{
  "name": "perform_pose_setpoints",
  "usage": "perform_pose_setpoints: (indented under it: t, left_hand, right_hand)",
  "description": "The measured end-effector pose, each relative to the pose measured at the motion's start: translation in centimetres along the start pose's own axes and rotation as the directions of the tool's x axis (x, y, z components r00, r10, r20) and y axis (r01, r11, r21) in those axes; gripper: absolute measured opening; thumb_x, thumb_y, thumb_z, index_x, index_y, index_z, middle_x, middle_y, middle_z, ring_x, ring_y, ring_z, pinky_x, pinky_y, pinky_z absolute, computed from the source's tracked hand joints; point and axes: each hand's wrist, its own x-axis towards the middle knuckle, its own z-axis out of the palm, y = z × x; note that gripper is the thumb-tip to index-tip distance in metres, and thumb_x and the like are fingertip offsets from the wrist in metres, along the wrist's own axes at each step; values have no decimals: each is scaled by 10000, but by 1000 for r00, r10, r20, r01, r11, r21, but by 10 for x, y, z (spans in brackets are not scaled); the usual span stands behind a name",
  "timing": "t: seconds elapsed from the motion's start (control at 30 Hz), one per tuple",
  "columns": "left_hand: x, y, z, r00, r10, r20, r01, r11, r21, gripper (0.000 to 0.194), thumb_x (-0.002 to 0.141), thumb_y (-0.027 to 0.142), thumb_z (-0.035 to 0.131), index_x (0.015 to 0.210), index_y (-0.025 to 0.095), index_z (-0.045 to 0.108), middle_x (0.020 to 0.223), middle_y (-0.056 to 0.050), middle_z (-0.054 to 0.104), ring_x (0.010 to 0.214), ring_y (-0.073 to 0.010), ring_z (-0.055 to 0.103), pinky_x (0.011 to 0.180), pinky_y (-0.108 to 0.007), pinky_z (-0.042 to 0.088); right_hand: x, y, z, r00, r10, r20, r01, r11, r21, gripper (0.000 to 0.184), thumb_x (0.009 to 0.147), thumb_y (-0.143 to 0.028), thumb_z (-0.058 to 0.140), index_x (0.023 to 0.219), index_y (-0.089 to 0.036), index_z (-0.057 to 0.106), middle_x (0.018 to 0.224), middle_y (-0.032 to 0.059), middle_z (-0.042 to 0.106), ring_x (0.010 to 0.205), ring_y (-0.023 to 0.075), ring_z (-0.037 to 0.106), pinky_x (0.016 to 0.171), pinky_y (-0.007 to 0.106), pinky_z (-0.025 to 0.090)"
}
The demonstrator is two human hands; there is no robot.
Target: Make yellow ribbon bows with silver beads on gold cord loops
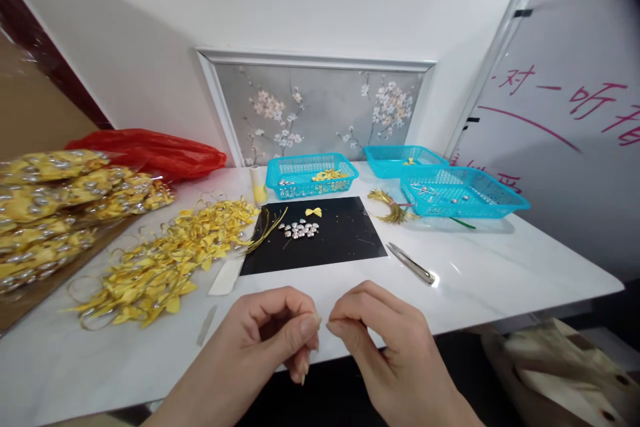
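Note:
Close together at the table's front edge, my left hand point(280, 330) and my right hand point(383, 333) both pinch thumb against finger. Whatever lies between the fingertips is too small or hidden to make out. Beyond them a black mat point(320, 253) lies on the white table. On it rest a small yellow ribbon bow point(313, 212), a cluster of silver heart-shaped beads point(300, 230) and, at its left edge, some thin gold wires point(265, 233). Thread snips or tweezers of shiny metal point(411, 263) lie right of the mat.
Left of the mat spreads a heap of finished yellow bow pieces point(165, 260), with bagged ones point(50, 207) and a red plastic bag point(155, 150) behind. Blue baskets point(313, 163) stand along the back, near a yellow thread spool point(259, 185) and a gold wire bundle point(393, 207).

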Motion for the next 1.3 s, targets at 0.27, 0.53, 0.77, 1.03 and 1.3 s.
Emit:
perform_pose_setpoints:
  t: [0.27,0.53,0.77,1.03,1.3]
  left_hand:
    - [-3,0,-1,1000,-24,7,25,992,-126,316,893,477,639,809,181,713,729,0,654,581,-114,603,574,-213,498]
    - [0,2,3,1000,-6,19,7,1000,-15,389,854,536,656,750,161,658,625,25,590,492,-94,529,513,-209,425]
    - [2,6,6,999,-24,23,22,995,100,355,872,428,652,645,177,543,581,64,480,469,-85,418,469,-211,309]
    - [2,-8,-1,999,-2,51,0,999,45,334,920,400,600,668,209,492,610,73,366,537,-114,295,487,-254,246]
    - [-4,-3,-12,1000,10,19,-10,1000,20,393,910,484,573,647,225,440,642,50,376,616,-151,306,576,-275,295]
  right_hand:
    - [1,-1,-1,1000,-24,-20,24,1000,-7,212,922,-75,525,776,-183,636,748,6,594,658,113,575,605,218,447]
    - [-2,6,0,998,-41,47,43,999,-24,200,961,-109,504,843,-188,645,796,20,595,690,120,590,630,222,471]
    - [-3,6,4,1000,-31,-4,31,999,-28,213,958,-119,504,817,-173,655,781,32,593,684,132,587,639,235,467]
    - [-3,6,5,997,-68,-29,67,997,-45,212,934,-78,503,809,-160,653,765,25,587,675,121,578,619,218,454]
    - [-12,14,-20,998,49,47,-41,986,-160,208,955,-124,497,818,-215,624,765,-11,607,666,106,603,636,196,485]
